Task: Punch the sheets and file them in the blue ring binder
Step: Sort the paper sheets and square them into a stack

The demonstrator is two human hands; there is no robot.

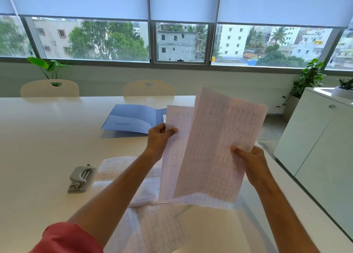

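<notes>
My left hand (159,138) grips the left edge of a printed sheet (176,153) held up above the table. My right hand (252,161) grips a second sheet (219,138) by its right edge, overlapping in front of the first. The blue ring binder (131,119) lies open on the table beyond my hands, its metal rings (164,117) partly hidden by the sheets. A grey hole punch (82,178) sits on the table to the left. More printed sheets (152,228) lie loose on the table below my arms.
The white table (38,138) stretches left and forward, with two white chairs (148,88) at its far side. A white cabinet (315,141) stands close on the right past the table edge. Potted plants stand by the windows.
</notes>
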